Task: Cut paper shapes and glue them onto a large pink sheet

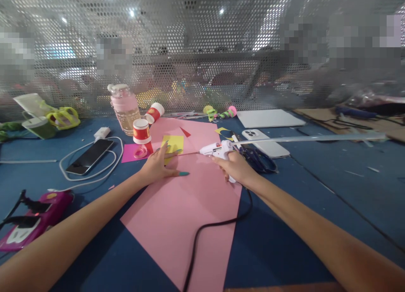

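Note:
My right hand (236,167) is closed around the grip of a white glue gun (218,150), whose nozzle points left at a yellow paper piece (174,143). A long clear glue stick (313,138) juts out of the gun's back to the right, and its black cord (205,233) trails toward me. My left hand (160,165) lies flat with fingers spread on the big pink paper sheet (186,207), fingertips resting on the yellow piece.
A phone with white cable (90,156), a pink bottle (125,108), two red-and-white paper cups (141,131), a second phone (265,142), scissors (257,161) and a pink power strip (31,222) lie on the blue table (332,190). A perforated metal screen (202,51) stands behind.

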The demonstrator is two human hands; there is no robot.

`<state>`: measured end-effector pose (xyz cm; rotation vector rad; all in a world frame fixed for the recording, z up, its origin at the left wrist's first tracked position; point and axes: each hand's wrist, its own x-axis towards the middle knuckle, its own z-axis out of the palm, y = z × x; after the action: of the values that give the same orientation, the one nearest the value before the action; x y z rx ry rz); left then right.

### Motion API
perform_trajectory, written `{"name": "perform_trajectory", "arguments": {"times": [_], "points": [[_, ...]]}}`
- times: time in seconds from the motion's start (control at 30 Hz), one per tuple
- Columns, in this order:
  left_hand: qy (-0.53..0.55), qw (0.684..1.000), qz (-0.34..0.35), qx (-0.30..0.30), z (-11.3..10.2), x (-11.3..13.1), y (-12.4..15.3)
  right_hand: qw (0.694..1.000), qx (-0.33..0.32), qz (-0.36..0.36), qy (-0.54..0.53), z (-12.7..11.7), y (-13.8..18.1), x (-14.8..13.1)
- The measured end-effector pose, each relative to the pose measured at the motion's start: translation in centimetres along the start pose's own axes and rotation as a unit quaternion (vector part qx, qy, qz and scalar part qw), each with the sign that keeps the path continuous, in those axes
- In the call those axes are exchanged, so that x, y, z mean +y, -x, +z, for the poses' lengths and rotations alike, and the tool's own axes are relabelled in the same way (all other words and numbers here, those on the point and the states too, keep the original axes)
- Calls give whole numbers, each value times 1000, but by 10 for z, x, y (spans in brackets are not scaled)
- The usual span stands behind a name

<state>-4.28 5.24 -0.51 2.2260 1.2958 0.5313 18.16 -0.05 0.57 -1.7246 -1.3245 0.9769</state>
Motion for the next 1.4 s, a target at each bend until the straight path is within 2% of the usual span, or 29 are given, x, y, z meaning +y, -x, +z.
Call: {"name": "perform_trajectory", "arguments": {"times": [0.47, 0.83, 1.13, 1.27, 1.33, 1.4], "points": [[-18, 1000, 4, 11, 1, 0, -1, 999, 19, 33, -27, -8, -4, 7], [-13, 1000, 10, 17, 1, 3, 1, 998, 32, 53, -29, -14, 3, -3], [-20, 1000, 1, -1, 0, 0, 0, 996, 13, -3, -90, -21, 7, -8], [-18, 1000, 11, 7, 1, 0, 0, 995, 32, -19, -93, -22, 11, -12], [-15, 1000, 11, 9, 0, 1, 0, 996, 20, -8, -87, -27, 11, -13], [-9, 1000, 12, 11, 0, 2, 1, 996, -27, 11, -79, -36, 10, -13]]}}
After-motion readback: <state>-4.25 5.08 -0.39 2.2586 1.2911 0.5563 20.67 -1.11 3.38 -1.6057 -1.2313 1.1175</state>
